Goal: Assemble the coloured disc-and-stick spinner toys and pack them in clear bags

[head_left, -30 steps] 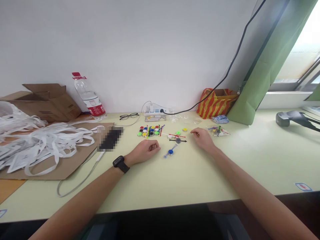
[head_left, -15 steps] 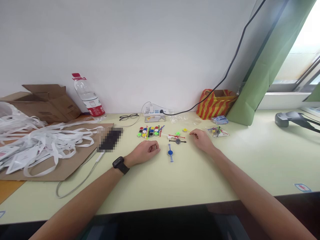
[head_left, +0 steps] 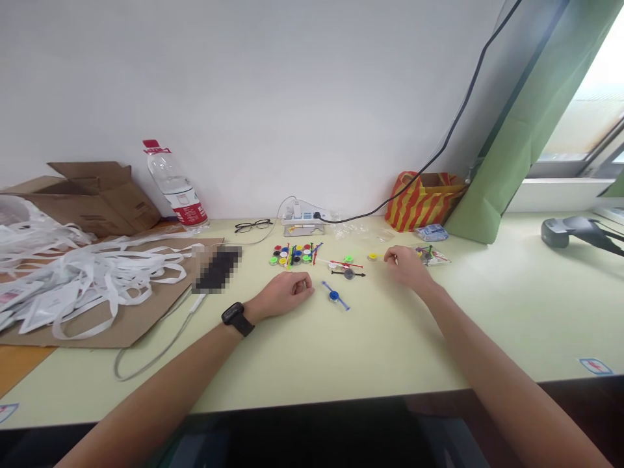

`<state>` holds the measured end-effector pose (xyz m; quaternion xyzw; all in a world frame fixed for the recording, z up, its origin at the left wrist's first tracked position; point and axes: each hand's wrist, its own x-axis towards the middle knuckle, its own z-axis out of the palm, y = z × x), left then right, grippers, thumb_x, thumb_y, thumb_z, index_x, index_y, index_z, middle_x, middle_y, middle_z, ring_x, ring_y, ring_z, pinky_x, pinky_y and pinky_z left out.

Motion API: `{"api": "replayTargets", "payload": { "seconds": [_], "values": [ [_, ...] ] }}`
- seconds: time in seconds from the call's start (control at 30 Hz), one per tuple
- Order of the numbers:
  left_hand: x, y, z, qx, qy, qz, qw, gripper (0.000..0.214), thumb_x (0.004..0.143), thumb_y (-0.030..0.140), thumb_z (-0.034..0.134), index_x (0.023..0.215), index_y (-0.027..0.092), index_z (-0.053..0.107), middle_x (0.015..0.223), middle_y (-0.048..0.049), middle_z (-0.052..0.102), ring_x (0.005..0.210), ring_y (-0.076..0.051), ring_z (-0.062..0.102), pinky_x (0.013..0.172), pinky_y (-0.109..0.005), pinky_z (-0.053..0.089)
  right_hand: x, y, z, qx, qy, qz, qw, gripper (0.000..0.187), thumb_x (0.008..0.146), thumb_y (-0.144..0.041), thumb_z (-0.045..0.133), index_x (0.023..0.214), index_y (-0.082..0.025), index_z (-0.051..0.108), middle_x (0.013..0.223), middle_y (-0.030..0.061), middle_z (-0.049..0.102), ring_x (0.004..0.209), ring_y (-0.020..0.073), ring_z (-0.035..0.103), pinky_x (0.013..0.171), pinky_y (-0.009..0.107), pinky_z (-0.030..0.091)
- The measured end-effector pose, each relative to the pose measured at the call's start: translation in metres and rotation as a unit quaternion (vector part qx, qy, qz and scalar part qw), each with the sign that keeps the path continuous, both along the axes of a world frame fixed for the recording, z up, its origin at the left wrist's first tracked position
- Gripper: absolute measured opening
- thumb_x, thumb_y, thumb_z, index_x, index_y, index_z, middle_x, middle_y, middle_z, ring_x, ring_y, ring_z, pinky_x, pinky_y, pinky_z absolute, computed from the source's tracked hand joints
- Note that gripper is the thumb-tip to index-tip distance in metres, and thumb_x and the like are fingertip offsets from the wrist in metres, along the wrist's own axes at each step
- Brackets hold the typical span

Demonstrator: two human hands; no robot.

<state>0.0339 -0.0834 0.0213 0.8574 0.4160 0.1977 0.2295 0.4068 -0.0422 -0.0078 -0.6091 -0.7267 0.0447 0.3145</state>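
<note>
My left hand (head_left: pixel 284 294) rests on the table with its fingers curled in, and I see nothing in them. Just right of it lies a blue spinner (head_left: pixel 334 296), a round hub with two long arms, touched by neither hand. My right hand (head_left: pixel 408 265) is closed, thumb and fingertips together; whether something small sits between them is hidden. A yellow disc (head_left: pixel 373 257) lies a little left of those fingertips. Between the hands are a black-armed spinner (head_left: pixel 350 274), a red-armed piece (head_left: pixel 348 264) and a green disc (head_left: pixel 348 258). Several coloured discs and sticks (head_left: pixel 295 255) lie grouped behind my left hand.
A clear bag of pieces (head_left: pixel 433 256) lies behind my right hand. Along the wall stand a power strip (head_left: pixel 305 217), glasses (head_left: pixel 253 225), a bottle (head_left: pixel 178 188) and a striped bag (head_left: pixel 414 205). At left are cardboard (head_left: pixel 121 331), white straps (head_left: pixel 117 279) and a cable (head_left: pixel 156 364).
The blue spinner has turned from nearly upright in view to a slant. My right hand and the yellow disc have shifted right. My left hand stays in place, and the view has shifted slightly.
</note>
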Motion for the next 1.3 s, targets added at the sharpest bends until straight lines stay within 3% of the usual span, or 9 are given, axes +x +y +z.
{"api": "replayTargets", "payload": {
  "seconds": [0.17, 0.4, 0.63, 0.87, 1.13, 1.2, 1.3],
  "values": [
    [0.0, -0.001, 0.0, -0.001, 0.001, 0.003, 1.0, 0.024, 0.093, 0.043, 0.057, 0.087, 0.021, 0.066, 0.065, 0.0018, 0.058, 0.06, -0.014, 0.049, 0.057, -0.027, 0.034, 0.011, -0.012, 0.017, -0.04, -0.001, 0.01, 0.999, 0.023, 0.072, -0.011, 0.049, 0.066, -0.02, 0.069, 0.069, 0.0048, 0.072, 0.067, 0.0199, 0.061, 0.066, 0.03, 0.043],
    [0.0, -0.001, 0.0, -0.002, 0.006, 0.002, 1.0, 0.024, 0.093, 0.043, 0.056, 0.088, 0.021, 0.066, 0.067, 0.0014, 0.058, 0.061, -0.015, 0.05, 0.057, -0.028, 0.034, 0.029, -0.031, 0.039, -0.178, 0.017, 0.043, 0.983, 0.027, 0.073, -0.013, 0.049, 0.07, -0.021, 0.075, 0.084, 0.0042, 0.074, 0.069, 0.0184, 0.06, 0.059, 0.028, 0.041],
    [0.001, 0.0, -0.001, -0.001, 0.003, 0.003, 1.0, 0.024, 0.092, 0.043, 0.057, 0.087, 0.021, 0.066, 0.066, 0.0016, 0.058, 0.06, -0.015, 0.049, 0.057, -0.028, 0.034, 0.033, -0.043, 0.051, -0.252, 0.049, 0.157, 0.954, 0.022, 0.076, -0.022, 0.054, 0.072, -0.022, 0.076, 0.084, 0.0047, 0.073, 0.079, 0.0215, 0.062, 0.064, 0.028, 0.045],
    [0.001, -0.001, -0.001, -0.004, -0.002, 0.006, 1.0, 0.024, 0.092, 0.044, 0.057, 0.086, 0.022, 0.066, 0.067, 0.0014, 0.058, 0.061, -0.015, 0.049, 0.057, -0.028, 0.033, 0.009, -0.054, 0.059, -0.339, 0.094, 0.29, 0.89, 0.019, 0.076, -0.02, 0.059, 0.073, -0.021, 0.077, 0.077, 0.0035, 0.072, 0.075, 0.0203, 0.062, 0.07, 0.03, 0.048],
    [0.001, 0.0, -0.003, 0.004, 0.004, 0.006, 1.0, 0.023, 0.092, 0.042, 0.056, 0.087, 0.022, 0.066, 0.066, 0.0012, 0.059, 0.06, -0.015, 0.05, 0.057, -0.028, 0.032, -0.047, -0.068, 0.053, -0.373, 0.101, 0.436, 0.813, 0.019, 0.081, -0.014, 0.056, 0.083, -0.017, 0.075, 0.082, 0.0031, 0.071, 0.077, 0.0166, 0.06, 0.073, 0.027, 0.047],
    [0.001, 0.0, -0.003, 0.002, 0.003, 0.008, 1.0, 0.024, 0.092, 0.043, 0.056, 0.088, 0.022, 0.066, 0.066, 0.0009, 0.059, 0.06, -0.015, 0.05, 0.056, -0.028, 0.032, -0.056, -0.071, 0.052, -0.367, 0.114, 0.454, 0.804, 0.016, 0.083, -0.016, 0.058, 0.083, -0.017, 0.074, 0.082, 0.0029, 0.07, 0.076, 0.0162, 0.06, 0.072, 0.026, 0.047],
    [0.001, 0.0, -0.003, 0.001, 0.002, 0.006, 1.0, 0.024, 0.092, 0.043, 0.056, 0.087, 0.021, 0.066, 0.066, 0.0008, 0.058, 0.06, -0.015, 0.049, 0.056, -0.028, 0.032, -0.06, -0.072, 0.055, -0.338, 0.151, 0.453, 0.811, 0.015, 0.088, -0.023, 0.06, 0.083, -0.018, 0.073, 0.086, 0.0044, 0.07, 0.081, 0.0176, 0.061, 0.077, 0.029, 0.049]
  ]
}}
